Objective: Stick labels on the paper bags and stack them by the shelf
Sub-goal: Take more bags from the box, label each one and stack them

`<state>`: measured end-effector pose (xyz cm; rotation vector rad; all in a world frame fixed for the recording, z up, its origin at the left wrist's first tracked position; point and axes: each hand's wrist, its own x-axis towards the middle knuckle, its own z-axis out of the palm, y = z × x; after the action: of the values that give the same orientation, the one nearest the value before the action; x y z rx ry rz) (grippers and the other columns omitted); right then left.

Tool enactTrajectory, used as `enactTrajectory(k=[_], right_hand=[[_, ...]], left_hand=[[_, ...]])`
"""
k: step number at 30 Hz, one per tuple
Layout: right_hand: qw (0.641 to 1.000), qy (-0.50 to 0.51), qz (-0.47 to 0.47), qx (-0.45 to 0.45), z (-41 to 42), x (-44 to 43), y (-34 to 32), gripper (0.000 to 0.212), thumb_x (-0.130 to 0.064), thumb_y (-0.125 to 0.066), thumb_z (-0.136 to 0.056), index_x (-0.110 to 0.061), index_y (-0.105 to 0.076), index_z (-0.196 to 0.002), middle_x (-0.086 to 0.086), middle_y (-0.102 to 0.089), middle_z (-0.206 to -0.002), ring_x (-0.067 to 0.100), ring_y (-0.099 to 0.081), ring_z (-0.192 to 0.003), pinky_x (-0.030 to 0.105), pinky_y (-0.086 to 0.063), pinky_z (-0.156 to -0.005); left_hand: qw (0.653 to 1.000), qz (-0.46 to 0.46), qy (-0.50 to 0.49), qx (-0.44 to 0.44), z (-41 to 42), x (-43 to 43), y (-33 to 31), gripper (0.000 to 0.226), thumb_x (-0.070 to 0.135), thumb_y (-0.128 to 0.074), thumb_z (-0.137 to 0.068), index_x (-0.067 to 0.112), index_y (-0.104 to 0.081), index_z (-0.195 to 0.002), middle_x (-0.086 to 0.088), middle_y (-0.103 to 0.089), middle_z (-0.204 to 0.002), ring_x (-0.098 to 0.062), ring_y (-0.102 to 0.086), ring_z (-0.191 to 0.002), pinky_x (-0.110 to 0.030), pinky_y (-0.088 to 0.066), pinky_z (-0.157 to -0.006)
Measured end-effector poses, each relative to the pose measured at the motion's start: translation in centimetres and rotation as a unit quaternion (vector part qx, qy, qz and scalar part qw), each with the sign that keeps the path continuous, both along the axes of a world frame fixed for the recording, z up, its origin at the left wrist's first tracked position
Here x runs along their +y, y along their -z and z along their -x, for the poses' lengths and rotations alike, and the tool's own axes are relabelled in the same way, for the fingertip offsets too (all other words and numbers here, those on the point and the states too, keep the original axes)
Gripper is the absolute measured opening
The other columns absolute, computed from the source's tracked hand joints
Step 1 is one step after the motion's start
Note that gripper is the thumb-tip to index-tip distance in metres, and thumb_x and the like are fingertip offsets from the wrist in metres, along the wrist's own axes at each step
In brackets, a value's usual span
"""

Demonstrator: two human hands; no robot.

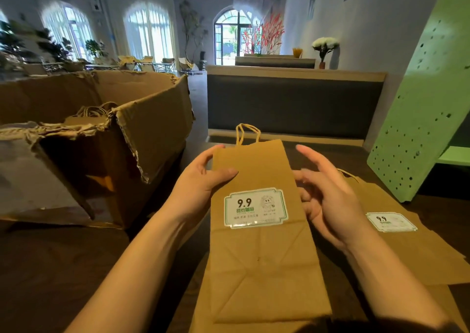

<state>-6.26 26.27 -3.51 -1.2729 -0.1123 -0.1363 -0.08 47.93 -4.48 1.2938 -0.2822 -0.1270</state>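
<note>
Head view shows, at left, the twisted-paper loops of spare bags (94, 111) poking up inside a torn cardboard box (152, 119); at centre a flat brown paper bag (259, 256) is held over the dark table (63, 269), its handles (248, 133) pointing away, with a white, green-bordered label (255, 207) printed "9.9" stuck across its front above the folded base; to the right a labelled bag (419, 251) lies flat on the table with its own sticker (390, 221), near the green pegboard shelf (419, 104); the left hand (203, 177) grips the held bag's left edge, thumb pressed on the front and fingers curled behind; the right hand (328, 200) hovers at the bag's right edge, fingers loosely spread and motion-blurred, and whether they touch the paper cannot be told; the box is corrugated, with ragged flaps; the held bag is matte kraft paper with sharp diagonal creases; its label looks glossy; the shelf panel is dotted with small holes.
</note>
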Motion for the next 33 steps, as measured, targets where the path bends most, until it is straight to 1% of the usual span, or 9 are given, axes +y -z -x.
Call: enactTrajectory(k=[3, 7, 12, 17, 24, 26, 28, 30, 33], right_hand=[[0.993, -0.020, 0.101, 0.052, -0.3, -0.2, 0.1, 0.056, -0.022, -0.061, -0.090, -0.032, -0.043, -0.142, 0.011, -0.075, -0.093, 0.018, -0.066, -0.062, 0.022, -0.049, -0.040], [0.982, -0.025, 0.163, 0.095, -0.3, -0.4, 0.2, 0.044, -0.009, -0.057, -0.098, -0.030, -0.047, -0.135, 0.011, -0.075, -0.085, 0.014, -0.060, -0.049, 0.021, -0.044, -0.038], [0.937, 0.023, 0.341, 0.069, -0.7, -1.0, 0.4, 0.033, -0.018, -0.062, -0.095, -0.029, -0.053, -0.124, 0.007, -0.069, -0.065, 0.014, -0.049, -0.044, 0.027, -0.041, -0.046], [0.907, 0.072, 0.412, 0.049, -1.5, -1.2, 1.3, 0.025, -0.024, -0.066, -0.093, -0.030, -0.056, -0.114, 0.003, -0.075, -0.073, 0.024, -0.072, -0.069, 0.044, -0.060, -0.071], [0.895, 0.114, 0.430, 0.036, -2.0, -1.8, 2.1, 0.031, -0.035, -0.064, -0.094, -0.036, -0.051, -0.122, 0.002, -0.068, -0.063, 0.013, -0.061, -0.055, 0.028, -0.049, -0.054], [0.861, 0.218, 0.457, 0.045, -2.6, -3.4, 2.5, 0.029, -0.039, -0.061, -0.095, -0.034, -0.055, -0.122, -0.001, -0.068, -0.072, 0.015, -0.062, -0.067, 0.033, -0.052, -0.064], [0.764, 0.311, 0.550, 0.130, -3.3, -5.8, 3.3, 0.040, -0.042, -0.060, -0.092, -0.034, -0.053, -0.131, -0.003, -0.066, -0.107, 0.019, -0.058, -0.105, 0.046, -0.049, -0.090], [0.679, 0.302, 0.616, 0.263, -3.7, -7.8, 4.0, 0.055, -0.043, -0.061, -0.090, -0.037, -0.043, -0.142, 0.003, -0.043, -0.147, 0.030, -0.031, -0.140, 0.064, -0.027, -0.110], [0.683, 0.256, 0.577, 0.369, -3.9, -9.4, 4.8, 0.064, -0.046, -0.059, -0.091, -0.040, -0.033, -0.149, 0.007, -0.025, -0.159, 0.037, -0.012, -0.148, 0.071, -0.010, -0.113]], left_hand=[[0.999, -0.043, 0.020, 0.020, 0.1, 0.1, 0.0, 0.056, 0.001, -0.072, -0.087, 0.026, -0.054, -0.134, -0.009, -0.079, -0.101, -0.033, -0.076, -0.085, -0.036, -0.064, -0.070], [0.987, -0.161, 0.014, -0.025, 0.4, 0.1, 0.1, 0.038, 0.013, -0.071, -0.092, 0.020, -0.060, -0.127, -0.010, -0.079, -0.099, -0.029, -0.077, -0.087, -0.040, -0.063, -0.080], [0.975, -0.218, -0.027, -0.031, -0.1, -0.2, 1.5, 0.024, 0.025, -0.076, -0.091, 0.025, -0.069, -0.114, -0.013, -0.078, -0.085, -0.029, -0.077, -0.082, -0.051, -0.059, -0.089], [0.935, -0.331, -0.078, -0.103, -0.7, -0.4, 2.2, 0.023, 0.042, -0.076, -0.088, 0.038, -0.069, -0.109, -0.007, -0.075, -0.083, -0.018, -0.076, -0.074, -0.048, -0.063, -0.075], [0.886, -0.375, -0.169, -0.216, -0.9, -0.2, 2.6, 0.019, 0.048, -0.075, -0.086, 0.040, -0.070, -0.102, 0.004, -0.062, -0.076, -0.012, -0.058, -0.071, -0.038, -0.052, -0.065], [0.897, -0.318, -0.179, -0.249, -0.5, -0.4, 2.4, 0.006, 0.037, -0.074, -0.090, 0.035, -0.073, -0.096, 0.002, -0.067, -0.080, -0.018, -0.063, -0.076, -0.048, -0.055, -0.071], [0.908, -0.279, -0.178, -0.258, 0.0, -0.6, 2.3, 0.005, 0.030, -0.071, -0.093, 0.030, -0.075, -0.091, 0.002, -0.070, -0.080, -0.022, -0.066, -0.078, -0.051, -0.056, -0.073], [0.917, -0.266, -0.164, -0.248, 0.4, -0.9, 2.2, 0.009, 0.028, -0.069, -0.094, 0.029, -0.075, -0.088, 0.002, -0.070, -0.079, -0.022, -0.066, -0.077, -0.051, -0.057, -0.073], [0.921, -0.281, -0.136, -0.233, 0.7, -1.1, 2.3, 0.009, 0.030, -0.068, -0.094, 0.030, -0.076, -0.088, 0.005, -0.071, -0.081, -0.016, -0.066, -0.078, -0.049, -0.057, -0.075]])
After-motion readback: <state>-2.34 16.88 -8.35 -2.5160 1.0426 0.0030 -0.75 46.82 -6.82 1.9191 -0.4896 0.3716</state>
